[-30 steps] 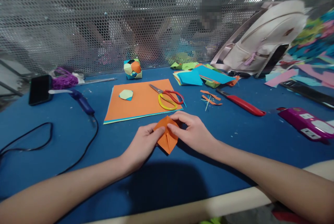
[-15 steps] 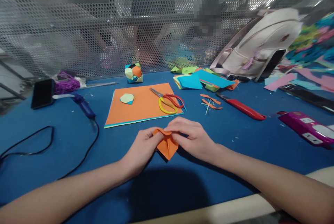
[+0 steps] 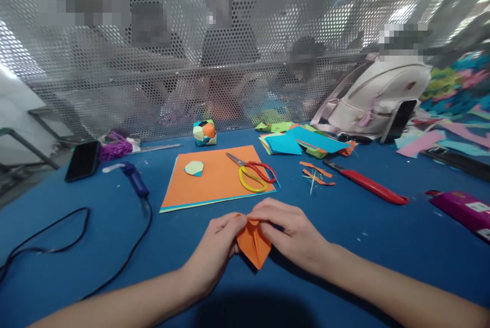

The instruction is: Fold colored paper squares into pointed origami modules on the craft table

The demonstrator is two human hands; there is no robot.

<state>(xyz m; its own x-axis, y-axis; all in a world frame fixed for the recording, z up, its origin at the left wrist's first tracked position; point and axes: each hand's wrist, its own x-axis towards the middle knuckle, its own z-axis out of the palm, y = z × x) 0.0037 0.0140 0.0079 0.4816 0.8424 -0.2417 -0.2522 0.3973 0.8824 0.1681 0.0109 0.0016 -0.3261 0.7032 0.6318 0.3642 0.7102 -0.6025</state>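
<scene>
Between my two hands is a folded piece of orange paper (image 3: 255, 246), its pointed end toward me and a crease down its middle. My left hand (image 3: 218, 241) pinches its upper left edge, thumb on top. On the other side my right hand (image 3: 293, 231) grips the upper right, fingers curled over the top fold. Just beyond lies a stack of coloured sheets (image 3: 206, 185), orange uppermost. On it rest scissors (image 3: 250, 172) with one yellow and one red handle, and a small pale green and blue folded paper piece (image 3: 194, 168).
A multicoloured paper ball (image 3: 204, 133) stands by the perforated metal screen (image 3: 184, 78). Right of the stack are paper scraps (image 3: 283, 143), a red-handled knife (image 3: 371, 185), a purple device (image 3: 465, 208) and a backpack (image 3: 386, 93). Leftward lie a blue corded glue gun (image 3: 133, 179) and a phone (image 3: 82, 161).
The top corner of the orange paper, upright a second ago, is now folded down under my fingers. The view has tilted up, so the table things sit lower.
</scene>
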